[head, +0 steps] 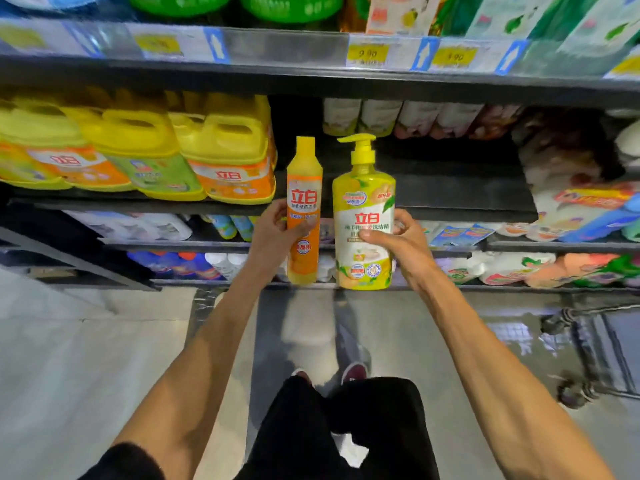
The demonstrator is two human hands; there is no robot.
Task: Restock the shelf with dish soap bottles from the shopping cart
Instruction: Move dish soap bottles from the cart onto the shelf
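My left hand (275, 233) grips a slim orange dish soap bottle (304, 188) with a yellow cap, held upright. Beside it, my right hand (401, 237) grips a wider yellow pump bottle (363, 209) with a white label, also upright. Both bottles hover in front of a dark bare stretch of the middle shelf (450, 188), level with its front edge. The shopping cart (595, 344) shows at the lower right; its contents are hidden.
Large yellow soap jugs (221, 157) fill the shelf left of the gap. Refill pouches (398, 116) stand at the back and soft packs (581, 202) crowd the right. The upper shelf rail (311, 50) carries price tags. Lower shelves hold more goods.
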